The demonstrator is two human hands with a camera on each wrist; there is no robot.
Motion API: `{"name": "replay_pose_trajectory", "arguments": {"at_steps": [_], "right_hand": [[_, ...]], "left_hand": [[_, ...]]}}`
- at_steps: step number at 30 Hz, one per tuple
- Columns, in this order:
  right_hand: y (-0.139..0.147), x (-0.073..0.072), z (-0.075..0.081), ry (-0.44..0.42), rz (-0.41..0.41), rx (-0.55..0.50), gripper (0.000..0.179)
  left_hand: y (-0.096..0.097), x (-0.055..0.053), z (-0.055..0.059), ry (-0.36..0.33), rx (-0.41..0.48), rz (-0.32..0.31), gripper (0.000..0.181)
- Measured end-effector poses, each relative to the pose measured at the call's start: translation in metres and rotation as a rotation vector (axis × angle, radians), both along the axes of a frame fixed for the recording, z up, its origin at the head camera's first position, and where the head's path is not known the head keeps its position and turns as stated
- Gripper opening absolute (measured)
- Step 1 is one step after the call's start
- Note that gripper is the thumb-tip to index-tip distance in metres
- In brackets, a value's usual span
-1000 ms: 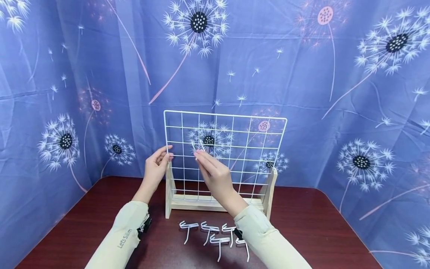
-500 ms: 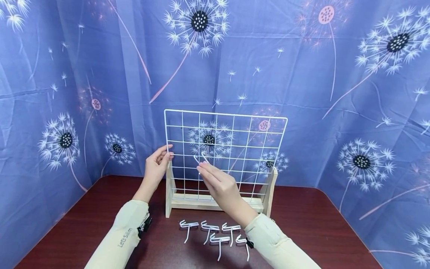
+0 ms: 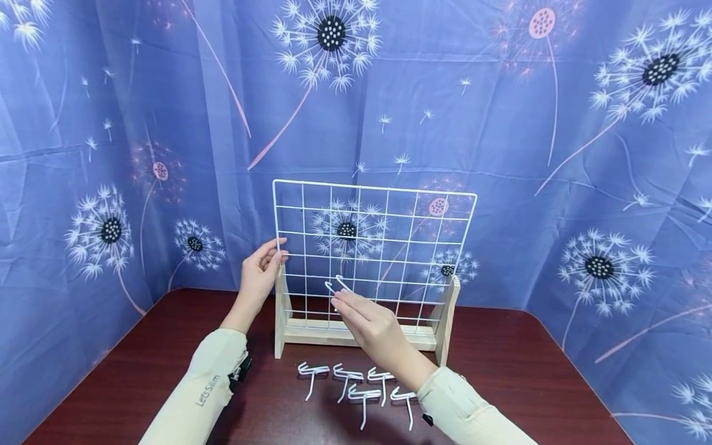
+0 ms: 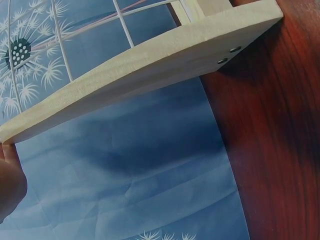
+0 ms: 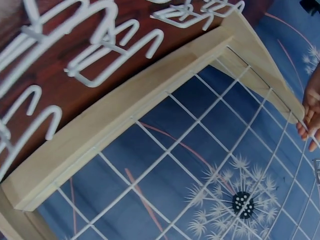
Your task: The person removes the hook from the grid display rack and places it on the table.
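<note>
A white wire grid panel [image 3: 372, 187] stands upright in a pale wooden stand [image 3: 311, 334]. My left hand [image 3: 258, 275] holds the panel's left edge, just above the wooden side post; only part of that hand [image 4: 10, 185] shows in the left wrist view. With its fingertips my right hand [image 3: 374, 326] pinches a white wire hook [image 3: 343, 283] in front of the grid's lower middle. The hook's two curved ends point up toward the wires; whether they touch the grid I cannot tell. Its rest is hidden by the fingers.
Several more white hooks [image 3: 364, 393] lie on the dark red table [image 3: 517, 371] before the stand, partly under my right forearm. A blue dandelion-print curtain [image 3: 356, 123] surrounds the table's back and sides.
My right hand has moved down and slightly right with the hook, from the grid's middle rows to its lower rows. The left hand stays at the panel's edge.
</note>
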State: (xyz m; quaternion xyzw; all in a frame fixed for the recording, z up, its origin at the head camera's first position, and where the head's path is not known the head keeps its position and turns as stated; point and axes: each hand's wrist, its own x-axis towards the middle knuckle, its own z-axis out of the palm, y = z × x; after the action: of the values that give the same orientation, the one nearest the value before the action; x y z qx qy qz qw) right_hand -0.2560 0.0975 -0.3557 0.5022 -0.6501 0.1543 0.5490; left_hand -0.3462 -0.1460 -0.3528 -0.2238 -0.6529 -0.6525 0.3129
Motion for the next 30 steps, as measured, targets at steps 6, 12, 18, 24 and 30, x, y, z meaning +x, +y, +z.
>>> {"name": "replay_pose_trajectory", "arguments": {"at_steps": [6, 12, 18, 24, 30], "right_hand": [[0.004, 0.003, -0.007, 0.016, -0.014, 0.048, 0.024], [0.006, 0.007, -0.012, 0.024, -0.013, 0.089, 0.026], [0.006, 0.010, -0.019, 0.041, 0.000, 0.110, 0.026], [0.008, 0.013, -0.030, 0.060, 0.006, 0.166, 0.027], [0.009, 0.017, -0.038, 0.059, -0.002, 0.223, 0.028]], "left_hand": [[-0.001, 0.000, 0.000, 0.013, 0.005, 0.002, 0.027], [0.000, 0.003, 0.003, -0.029, -0.003, 0.009, 0.028], [0.000, 0.002, 0.003, -0.034, 0.005, 0.002, 0.029], [-0.001, 0.002, 0.003, -0.040, -0.006, 0.004, 0.029], [0.004, 0.022, 0.020, -0.067, -0.027, -0.008, 0.029]]}}
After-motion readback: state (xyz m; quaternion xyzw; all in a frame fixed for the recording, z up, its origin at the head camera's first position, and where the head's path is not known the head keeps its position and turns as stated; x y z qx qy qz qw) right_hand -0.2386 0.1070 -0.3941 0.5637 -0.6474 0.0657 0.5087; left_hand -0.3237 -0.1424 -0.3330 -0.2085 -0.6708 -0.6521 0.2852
